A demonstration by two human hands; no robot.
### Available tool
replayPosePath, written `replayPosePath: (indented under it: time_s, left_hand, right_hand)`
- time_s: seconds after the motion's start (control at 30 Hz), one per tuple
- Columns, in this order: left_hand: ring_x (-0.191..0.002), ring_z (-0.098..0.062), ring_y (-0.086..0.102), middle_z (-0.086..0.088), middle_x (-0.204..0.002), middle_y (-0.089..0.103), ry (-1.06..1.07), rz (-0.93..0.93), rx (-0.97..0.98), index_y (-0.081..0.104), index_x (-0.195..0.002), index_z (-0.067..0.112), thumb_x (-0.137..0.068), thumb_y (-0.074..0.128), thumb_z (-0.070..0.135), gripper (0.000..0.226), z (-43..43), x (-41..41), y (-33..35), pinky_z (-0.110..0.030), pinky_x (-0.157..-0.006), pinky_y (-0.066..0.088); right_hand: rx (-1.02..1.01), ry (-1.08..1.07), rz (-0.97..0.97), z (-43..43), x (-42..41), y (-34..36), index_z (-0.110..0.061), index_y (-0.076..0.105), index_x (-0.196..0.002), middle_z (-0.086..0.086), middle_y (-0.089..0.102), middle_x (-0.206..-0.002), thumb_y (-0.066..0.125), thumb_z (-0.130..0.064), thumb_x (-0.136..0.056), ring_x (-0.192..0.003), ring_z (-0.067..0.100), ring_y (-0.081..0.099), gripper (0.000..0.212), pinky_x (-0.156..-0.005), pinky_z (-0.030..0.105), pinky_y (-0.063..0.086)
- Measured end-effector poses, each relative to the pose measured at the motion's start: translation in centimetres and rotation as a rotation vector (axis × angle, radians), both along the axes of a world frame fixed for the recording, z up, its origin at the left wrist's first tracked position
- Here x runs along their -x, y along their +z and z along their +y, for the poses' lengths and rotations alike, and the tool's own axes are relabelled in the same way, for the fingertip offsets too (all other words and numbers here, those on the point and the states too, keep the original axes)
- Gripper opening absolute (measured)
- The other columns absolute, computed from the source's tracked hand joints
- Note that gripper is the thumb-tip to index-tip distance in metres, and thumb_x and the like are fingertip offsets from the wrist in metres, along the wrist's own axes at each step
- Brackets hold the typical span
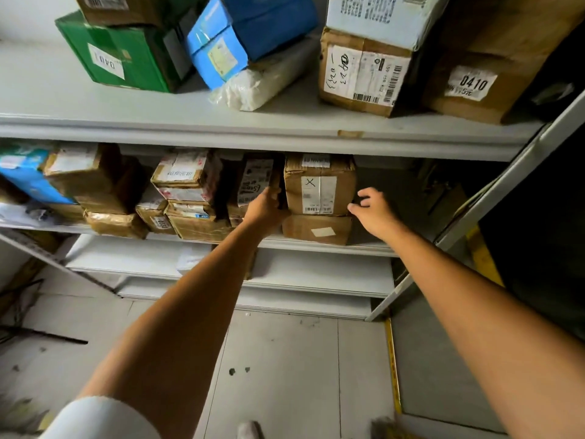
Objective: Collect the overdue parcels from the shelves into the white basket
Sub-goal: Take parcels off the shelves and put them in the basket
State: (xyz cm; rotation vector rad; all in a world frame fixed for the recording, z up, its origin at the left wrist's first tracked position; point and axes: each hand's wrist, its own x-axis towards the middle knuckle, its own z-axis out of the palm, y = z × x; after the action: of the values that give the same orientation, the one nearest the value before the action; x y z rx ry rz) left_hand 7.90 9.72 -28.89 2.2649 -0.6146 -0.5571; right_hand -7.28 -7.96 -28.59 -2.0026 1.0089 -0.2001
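The cardboard box marked with an X (pixel 319 191) stands on a flatter brown box (pixel 316 229) on the middle shelf (pixel 367 246). The left hand (pixel 267 210) reaches into the narrow gap at the box's left side, fingers curled there against a slim upright parcel (pixel 254 182); which of the two it clasps cannot be told. The right hand (pixel 375 210) is loosely spread and holds nothing, its thumb at the X box's lower right edge. On the upper shelf (pixel 190 134) sit a green box (pixel 120 55) and a carton labelled 0410 (pixel 471 87).
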Motion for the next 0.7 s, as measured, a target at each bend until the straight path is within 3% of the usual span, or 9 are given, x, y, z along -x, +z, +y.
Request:
replayPosePath:
  time_s: [0.17,0.37,0.5,0.53,0.63,0.7]
  left_hand:
    - [-0.123,-0.022,0.056,-0.006,-0.136,0.058,0.054,0.073,0.184,0.045,-0.143,0.017,-0.078,0.081,0.008,0.075,-1.0,-0.6,-1.2,-0.032,-0.095,0.051]
    - [-0.102,-0.011,0.055,0.002,-0.122,0.057,0.035,0.121,0.279,0.044,-0.138,0.014,-0.083,0.073,-0.001,0.064,-1.3,0.2,-1.2,-0.018,-0.063,0.053]
    - [-0.098,-0.013,0.062,0.003,-0.112,0.059,0.009,0.161,0.325,0.047,-0.131,0.014,-0.084,0.077,0.01,0.056,-0.7,1.1,-1.1,-0.02,-0.071,0.054]
    - [-0.097,-0.014,0.063,0.002,-0.111,0.06,0.003,0.17,0.334,0.047,-0.128,0.014,-0.084,0.078,0.016,0.054,-0.4,1.3,-1.0,-0.022,-0.073,0.053]
    - [-0.096,-0.014,0.065,-0.001,-0.109,0.064,-0.006,0.189,0.354,0.048,-0.126,0.017,-0.085,0.076,0.04,0.055,0.4,1.9,-1.1,-0.025,-0.077,0.054]
    - [-0.101,-0.018,0.067,-0.003,-0.113,0.066,-0.012,0.216,0.382,0.048,-0.129,0.019,-0.081,0.073,0.055,0.065,0.9,2.3,-1.1,-0.031,-0.082,0.057]
  right_hand:
    - [-0.015,-0.034,-0.111,-0.5,-1.3,-0.1,-0.013,0.045,-0.141,0.015,0.055,-0.134,0.069,-0.026,-0.09,-0.116,0.028,0.058,0.057,-0.097,0.039,0.05]
    - [-0.054,-0.088,-0.174,0.6,-0.7,-1.0,-0.011,0.046,-0.134,0.01,0.058,-0.126,0.074,-0.019,-0.086,-0.101,0.023,0.061,0.056,-0.088,0.037,0.055]
    - [-0.071,-0.11,-0.209,1.4,0.9,-1.4,-0.013,0.049,-0.123,0.004,0.058,-0.111,0.076,-0.03,-0.084,-0.094,0.018,0.06,0.05,-0.073,0.024,0.052]
    - [-0.083,-0.118,-0.223,1.6,1.4,-1.3,-0.016,0.051,-0.118,0.004,0.06,-0.109,0.075,-0.038,-0.084,-0.092,0.017,0.061,0.048,-0.073,0.025,0.054]
    - [-0.138,-0.181,-0.279,2.2,2.1,-1.1,-0.029,0.053,-0.095,0.004,0.064,-0.099,0.064,-0.063,-0.081,-0.094,0.023,0.063,0.039,-0.086,0.047,0.057]
    - [-0.152,-0.204,-0.303,2.8,2.4,-0.5,-0.031,0.052,-0.083,0.003,0.062,-0.094,0.056,-0.067,-0.084,-0.096,0.026,0.062,0.036,-0.089,0.053,0.054]
